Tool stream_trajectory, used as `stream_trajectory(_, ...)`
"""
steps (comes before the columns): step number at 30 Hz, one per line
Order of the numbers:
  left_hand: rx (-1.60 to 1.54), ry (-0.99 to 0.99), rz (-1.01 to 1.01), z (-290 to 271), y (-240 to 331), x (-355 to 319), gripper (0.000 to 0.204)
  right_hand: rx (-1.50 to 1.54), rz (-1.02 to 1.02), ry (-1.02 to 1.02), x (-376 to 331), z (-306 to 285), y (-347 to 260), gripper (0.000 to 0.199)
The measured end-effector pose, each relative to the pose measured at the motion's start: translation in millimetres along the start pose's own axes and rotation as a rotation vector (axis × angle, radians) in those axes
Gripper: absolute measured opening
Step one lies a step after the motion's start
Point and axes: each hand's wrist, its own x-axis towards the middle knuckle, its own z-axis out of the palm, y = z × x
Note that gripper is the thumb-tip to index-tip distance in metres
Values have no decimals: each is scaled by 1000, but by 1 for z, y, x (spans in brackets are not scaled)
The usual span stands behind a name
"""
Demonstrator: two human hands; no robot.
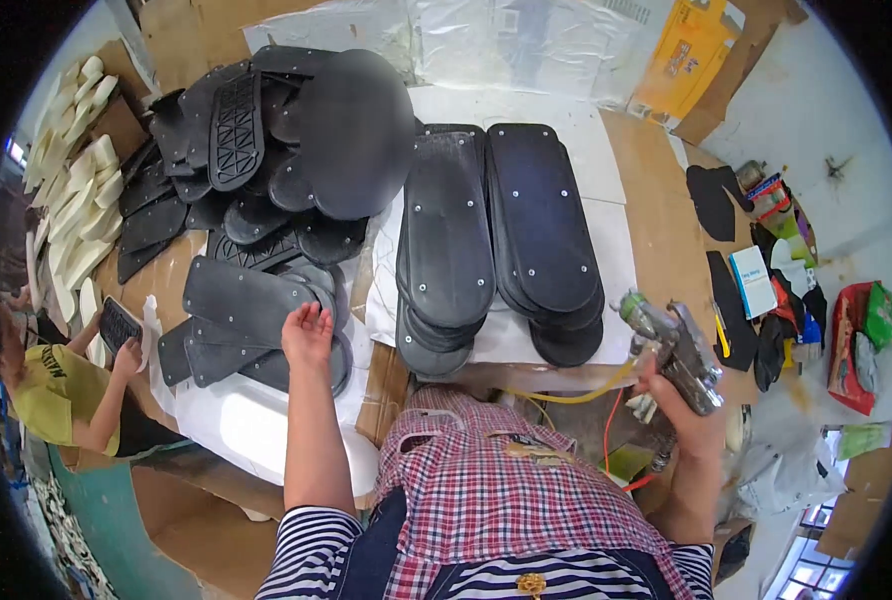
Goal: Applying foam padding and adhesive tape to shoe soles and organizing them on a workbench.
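Observation:
My right hand (669, 400) is closed round a metal spray gun (674, 350), with a yellow hose and an orange-red hose hanging near it. My left hand (308, 338) holds nothing visible. Its fingers are loosely curled and apart, over the edge of a small stack of black round-ended plates (236, 290) dotted with metal studs. Whether the fingertips touch the top plate, I cannot tell. Straight ahead stand two neat stacks of the same plates, a left stack (451, 230) and a right stack (544, 220), on white sheeting (601, 165).
Behind my left hand rises a loose heap of black plates (236, 130), partly covered by a blurred round patch. Cream-coloured pieces (81, 220) are piled far left. At lower left, another person (66, 390) holds a dark piece. Tools, a yellow-handled cutter (722, 335) and bags lie right.

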Motion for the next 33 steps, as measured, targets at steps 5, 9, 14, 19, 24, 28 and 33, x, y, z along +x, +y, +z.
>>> stream_trajectory(5,92,-9,-9,0,0,-4,21,-189,108,-183,-35,-31,7,57)
stream_trajectory(9,148,39,-34,-3,-11,-5,16,-250,124,-432,-40,-26,-9,54)
stream_trajectory(14,208,-77,-184,12,-50,-14,15,-86,122,-272,-42,-21,4,54)
stream_trajectory(19,433,-255,-364,44,-104,-48,24,-56,113,-195,-48,-47,1,57)
stream_trajectory(24,299,-359,-412,58,-115,-61,20,-140,111,-259,-51,-50,9,61)
stream_trajectory(28,155,-434,-149,87,-103,-101,9,71,114,-125,-42,-36,1,62)
stream_trajectory(33,179,-700,141,108,-53,-111,12,13,74,-177,-38,-36,11,62)
